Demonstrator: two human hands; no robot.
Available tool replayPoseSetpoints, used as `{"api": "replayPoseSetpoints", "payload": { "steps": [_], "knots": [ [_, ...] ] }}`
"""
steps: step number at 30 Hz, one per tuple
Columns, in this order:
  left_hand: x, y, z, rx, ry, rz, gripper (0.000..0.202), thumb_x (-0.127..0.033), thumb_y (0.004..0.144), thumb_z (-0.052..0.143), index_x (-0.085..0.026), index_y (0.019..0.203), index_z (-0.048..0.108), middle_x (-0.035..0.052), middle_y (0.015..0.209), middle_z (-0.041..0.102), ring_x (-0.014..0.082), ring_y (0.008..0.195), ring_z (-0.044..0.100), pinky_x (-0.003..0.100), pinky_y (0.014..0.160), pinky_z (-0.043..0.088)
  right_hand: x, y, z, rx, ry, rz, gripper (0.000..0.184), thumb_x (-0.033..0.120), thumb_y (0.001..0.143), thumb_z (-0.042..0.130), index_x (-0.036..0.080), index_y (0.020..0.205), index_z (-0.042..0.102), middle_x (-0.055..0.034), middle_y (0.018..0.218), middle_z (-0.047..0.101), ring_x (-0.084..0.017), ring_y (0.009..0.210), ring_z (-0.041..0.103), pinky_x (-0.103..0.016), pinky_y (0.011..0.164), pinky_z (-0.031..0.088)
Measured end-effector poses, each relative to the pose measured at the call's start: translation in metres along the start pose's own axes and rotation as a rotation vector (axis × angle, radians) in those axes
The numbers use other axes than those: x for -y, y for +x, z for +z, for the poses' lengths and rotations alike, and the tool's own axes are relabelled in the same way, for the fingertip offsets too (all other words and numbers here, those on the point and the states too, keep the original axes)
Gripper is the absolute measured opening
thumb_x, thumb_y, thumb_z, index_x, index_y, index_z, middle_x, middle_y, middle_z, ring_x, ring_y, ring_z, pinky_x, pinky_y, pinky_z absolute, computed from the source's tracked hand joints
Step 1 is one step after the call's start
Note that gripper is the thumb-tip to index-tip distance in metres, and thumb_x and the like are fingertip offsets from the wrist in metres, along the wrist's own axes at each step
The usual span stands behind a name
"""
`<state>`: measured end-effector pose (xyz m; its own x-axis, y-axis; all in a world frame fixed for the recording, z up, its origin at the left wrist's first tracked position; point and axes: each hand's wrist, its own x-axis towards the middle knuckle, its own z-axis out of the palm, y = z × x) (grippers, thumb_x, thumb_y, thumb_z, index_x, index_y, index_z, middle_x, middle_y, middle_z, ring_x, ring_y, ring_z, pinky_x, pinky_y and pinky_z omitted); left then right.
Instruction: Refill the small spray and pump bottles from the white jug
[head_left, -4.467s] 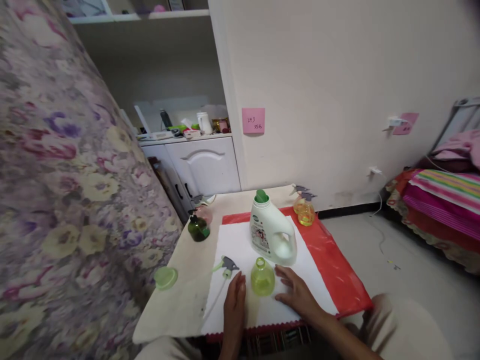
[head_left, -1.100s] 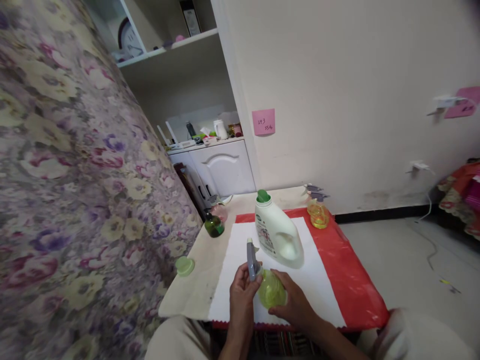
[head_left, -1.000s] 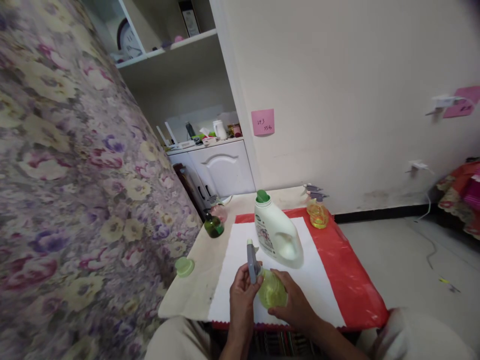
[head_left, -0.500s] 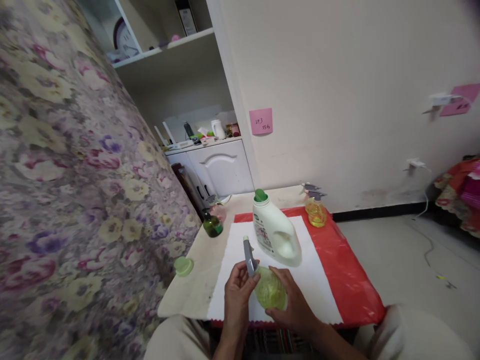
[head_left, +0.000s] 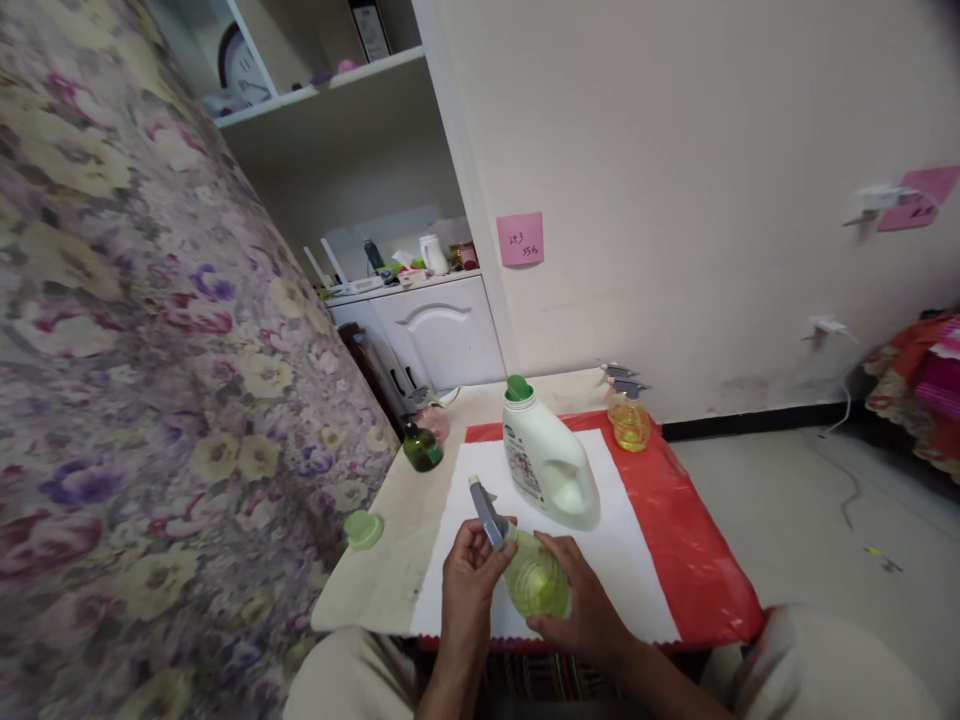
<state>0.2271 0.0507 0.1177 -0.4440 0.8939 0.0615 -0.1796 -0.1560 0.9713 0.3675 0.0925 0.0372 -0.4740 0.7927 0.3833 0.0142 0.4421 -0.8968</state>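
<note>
Over the front of the white sheet [head_left: 465,500] I hold a clear yellow-green spray bottle [head_left: 536,578] with a grey trigger head. My left hand [head_left: 471,575] pinches the collar of the grey spray head [head_left: 487,512], its fingers closed there. Wrapped round the bottle's body from the right is my right hand [head_left: 589,605]. The bottle leans to the left, and some yellow liquid shows inside. Just beyond it stands a large pale green detergent jug [head_left: 551,460], its mouth uncapped and a green spout inside. A light green cap [head_left: 364,530] lies at the table's left edge.
Yellow spray bottles [head_left: 632,430] with grey heads stand at the back right on the red cloth [head_left: 675,510]. A dark green bottle [head_left: 422,450] and a pink one [head_left: 435,422] are at the back left. A floral curtain [head_left: 187,400] hangs close on the left.
The grey spray head has tilted further left, and the bottle leans more with it. Both hands keep their hold. The whole view has shifted slightly.
</note>
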Motion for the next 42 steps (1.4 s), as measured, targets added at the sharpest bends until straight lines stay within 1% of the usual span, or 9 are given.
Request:
{"api": "replayPoseSetpoints", "payload": {
  "steps": [9,14,18,20,26,29,34,38,42],
  "knots": [
    [-0.002,0.003,-0.004,-0.018,0.038,-0.010,0.029,-0.024,0.062,0.082,-0.018,0.085,0.066,0.0035,0.090,0.074,0.0187,0.087,0.067,0.028,0.082,0.048,-0.006,0.002,0.001,0.008,-0.019,0.008,0.088,0.009,0.054,0.068,0.023,0.136,0.039,-0.0090,0.120,0.052,-0.029,0.117,0.049,-0.043,0.104,0.041],
    [-0.005,0.008,-0.013,0.110,0.051,-0.038,0.034,-0.026,0.068,0.078,-0.017,0.100,0.069,0.0073,0.098,0.074,0.0213,0.091,0.066,0.030,0.085,0.047,-0.003,0.002,-0.002,0.085,0.107,0.024,0.085,0.020,0.057,0.072,0.023,0.136,0.040,-0.0104,0.120,0.055,-0.031,0.114,0.053,-0.045,0.101,0.042],
    [-0.008,0.006,-0.014,0.177,0.084,-0.034,0.039,-0.031,0.073,0.073,-0.018,0.110,0.068,0.0100,0.108,0.072,0.0250,0.102,0.064,0.036,0.096,0.042,-0.004,0.000,0.000,0.077,0.209,0.080,0.083,0.018,0.057,0.073,0.023,0.133,0.040,-0.0102,0.127,0.055,-0.030,0.118,0.052,-0.043,0.099,0.044],
    [-0.007,0.004,-0.012,0.167,0.093,-0.021,0.041,-0.034,0.074,0.072,-0.019,0.112,0.067,0.0099,0.110,0.072,0.0254,0.104,0.063,0.036,0.098,0.041,-0.004,-0.001,0.002,0.078,0.253,0.110,0.080,0.016,0.056,0.073,0.023,0.130,0.041,-0.0093,0.127,0.056,-0.029,0.115,0.054,-0.041,0.094,0.048],
    [0.000,0.002,-0.003,0.023,0.063,0.007,0.038,-0.035,0.071,0.075,-0.019,0.104,0.071,0.0083,0.102,0.075,0.0254,0.097,0.065,0.032,0.086,0.048,-0.005,-0.001,0.004,0.085,0.308,0.074,0.078,0.015,0.057,0.073,0.024,0.128,0.045,-0.0080,0.123,0.058,-0.028,0.112,0.057,-0.040,0.091,0.050],
    [0.003,0.005,-0.004,0.018,0.053,-0.002,0.039,-0.033,0.068,0.077,-0.018,0.104,0.071,0.0083,0.101,0.075,0.0264,0.097,0.066,0.033,0.085,0.049,-0.006,-0.001,0.003,0.095,0.358,0.094,0.079,0.017,0.056,0.075,0.025,0.129,0.045,-0.0079,0.125,0.058,-0.029,0.115,0.055,-0.039,0.091,0.050],
    [0.002,0.003,-0.006,0.047,0.024,-0.007,0.037,-0.033,0.074,0.072,-0.018,0.106,0.067,0.0089,0.101,0.074,0.0245,0.091,0.067,0.033,0.081,0.050,-0.012,-0.002,0.004,0.154,0.476,0.145,0.084,0.023,0.055,0.079,0.025,0.131,0.045,-0.0087,0.131,0.056,-0.031,0.121,0.053,-0.041,0.092,0.050],
    [-0.004,-0.004,-0.001,0.038,0.018,-0.019,0.038,-0.038,0.073,0.072,-0.015,0.103,0.068,0.0116,0.103,0.073,0.0269,0.094,0.067,0.037,0.085,0.050,-0.015,-0.002,0.006,0.166,0.508,0.152,0.086,0.029,0.055,0.080,0.024,0.132,0.044,-0.0097,0.131,0.056,-0.032,0.120,0.054,-0.043,0.093,0.049],
    [-0.003,-0.009,0.008,-0.015,-0.056,-0.022,0.040,-0.040,0.073,0.071,-0.016,0.104,0.067,0.0123,0.106,0.073,0.0277,0.099,0.066,0.038,0.087,0.050,-0.016,-0.002,0.007,0.146,0.468,0.139,0.085,0.027,0.054,0.081,0.025,0.132,0.045,-0.0095,0.132,0.055,-0.032,0.121,0.052,-0.042,0.094,0.049]
  ]
}}
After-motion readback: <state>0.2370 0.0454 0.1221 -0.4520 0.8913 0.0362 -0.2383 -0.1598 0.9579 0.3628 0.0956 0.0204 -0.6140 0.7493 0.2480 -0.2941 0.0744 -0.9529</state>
